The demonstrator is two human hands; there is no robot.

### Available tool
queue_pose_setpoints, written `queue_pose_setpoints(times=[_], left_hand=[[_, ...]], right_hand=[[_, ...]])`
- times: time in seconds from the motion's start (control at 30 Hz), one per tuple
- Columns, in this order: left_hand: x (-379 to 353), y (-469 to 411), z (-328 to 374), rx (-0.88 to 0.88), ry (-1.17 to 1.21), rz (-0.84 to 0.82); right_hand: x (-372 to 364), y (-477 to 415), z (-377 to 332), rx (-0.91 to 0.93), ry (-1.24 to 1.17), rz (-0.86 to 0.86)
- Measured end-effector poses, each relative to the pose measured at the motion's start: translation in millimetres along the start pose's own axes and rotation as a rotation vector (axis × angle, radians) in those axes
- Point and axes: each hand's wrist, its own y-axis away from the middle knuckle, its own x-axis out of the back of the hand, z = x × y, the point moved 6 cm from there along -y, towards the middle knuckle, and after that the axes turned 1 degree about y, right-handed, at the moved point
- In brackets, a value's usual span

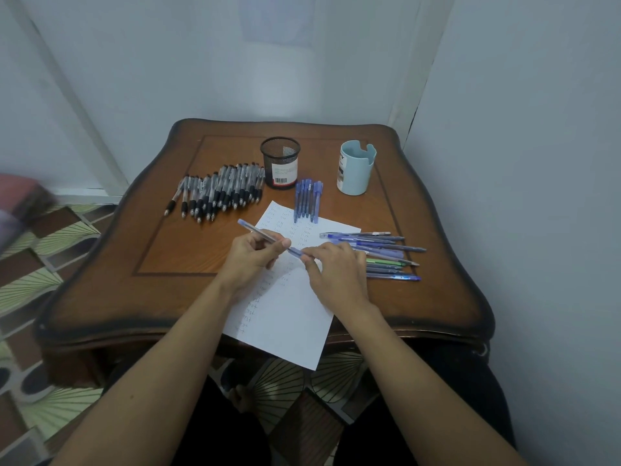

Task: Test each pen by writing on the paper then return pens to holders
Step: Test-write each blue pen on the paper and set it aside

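Observation:
My left hand grips a blue pen by its barrel over the white paper. My right hand pinches that pen's near end, maybe its cap, at the fingertips. The paper carries several small written marks. A black mesh holder and a light blue holder stand at the back of the wooden table. Neither holder shows a pen. Several black-grip pens lie at back left, several blue pens at the paper's top, and more blue and green pens at the right.
The table stands against pale walls, in a corner. A patterned floor shows to the left and under the table. The paper's near corner hangs over the table's front edge. My legs are under the table.

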Motion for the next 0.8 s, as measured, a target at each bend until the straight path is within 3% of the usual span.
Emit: queue_pose_setpoints(times=[0.17,0.3,0.63,0.8], left_hand=[[3.4,-3.7,1.2,0.165,0.202,0.085],[6.5,-8.7,6.9,0.221,0.285,0.207],[11.5,-43.0,22.9,-0.113,-0.068,0.559],[3.7,-68.8,16.6,-0.138,-0.417,0.526]], right_hand=[[-8.2,8.2,16.3,0.056,-0.127,-0.155],[-20.0,20.8,13.8,0.217,-0.128,-0.241],[-33.8,20.0,18.2,0.363,-0.058,-0.230],[-36.0,14.9,22.0,0.341,-0.089,-0.271]])
